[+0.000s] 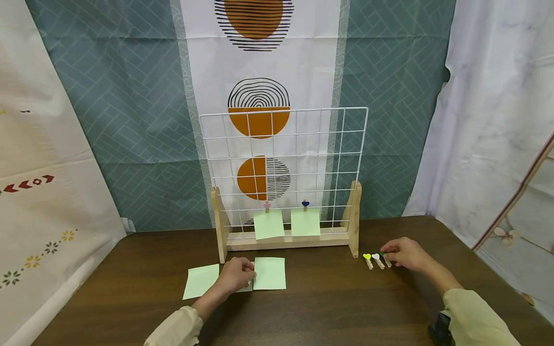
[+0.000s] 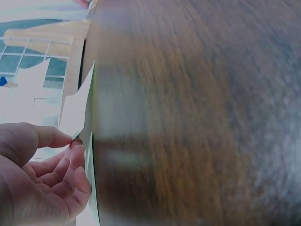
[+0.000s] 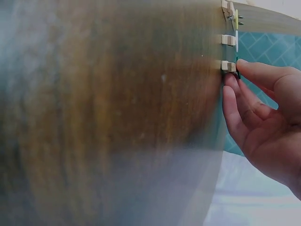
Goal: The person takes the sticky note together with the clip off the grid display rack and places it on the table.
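My left hand pinches the left edge of a pale green paper square between thumb and forefinger. Seen from the left wrist, that sheet is tilted up off the dark table. Another green sheet lies mostly hidden beneath the hand, and a third one lies to its left. My right hand pinches the green heart of a small wooden clothespin with thumb and fingertips. Beside it lie a clothespin with a white heart and one with a yellow heart.
Behind the papers stands a white wire grid on a wooden stand. Two green sheets hang low on it, under a pink-heart clothespin and a blue-heart clothespin. Patterned curtains close off the back and sides of the table.
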Tool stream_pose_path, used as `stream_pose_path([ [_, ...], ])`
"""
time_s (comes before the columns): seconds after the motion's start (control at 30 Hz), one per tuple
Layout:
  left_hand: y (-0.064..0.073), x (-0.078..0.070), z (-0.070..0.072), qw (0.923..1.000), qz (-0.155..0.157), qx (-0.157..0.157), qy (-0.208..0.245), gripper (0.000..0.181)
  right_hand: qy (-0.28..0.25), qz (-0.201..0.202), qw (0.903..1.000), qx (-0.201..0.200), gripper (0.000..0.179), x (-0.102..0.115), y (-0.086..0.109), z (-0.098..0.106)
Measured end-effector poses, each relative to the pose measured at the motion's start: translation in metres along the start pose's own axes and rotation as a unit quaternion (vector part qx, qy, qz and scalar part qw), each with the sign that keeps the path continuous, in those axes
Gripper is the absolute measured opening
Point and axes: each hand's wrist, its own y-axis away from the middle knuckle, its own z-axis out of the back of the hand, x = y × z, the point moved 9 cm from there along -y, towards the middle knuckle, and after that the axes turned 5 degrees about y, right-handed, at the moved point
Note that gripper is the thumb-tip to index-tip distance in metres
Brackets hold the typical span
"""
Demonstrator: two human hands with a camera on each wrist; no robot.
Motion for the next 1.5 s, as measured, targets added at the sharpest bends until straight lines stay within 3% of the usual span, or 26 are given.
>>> stream_pose_path([
  [0.37, 0.001, -0.002, 0.005, 0.9996, -0.020, -0.012, -0.016, 0.009, 0.014, 0.008, 0.9998, -0.012, 0.018, 0.000, 0.001, 0.004],
  [0.6, 0.002, -0.003, 0.016, 0.9971, -0.040, -0.041, -0.050, 0.011, 0.094, 0.034, 0.9919, -0.078, 0.019, 0.009, 0.004, 0.014],
  [0.77, 0.004, -0.002, 0.030, 0.9954, -0.046, -0.061, -0.058, 0.012, 0.073, 0.035, 0.9925, -0.091, 0.032, 0.026, 0.005, 0.017],
  [1.0, 0.008, -0.010, 0.045, 0.9888, -0.091, -0.092, -0.075, 0.011, 0.059, 0.050, 0.9909, -0.110, 0.036, 0.050, 0.003, 0.017],
  [1.5, 0.006, -0.028, 0.055, 0.9802, -0.151, -0.116, -0.053, 0.012, 0.025, 0.073, 0.9874, -0.139, 0.030, 0.106, -0.006, 0.017],
])
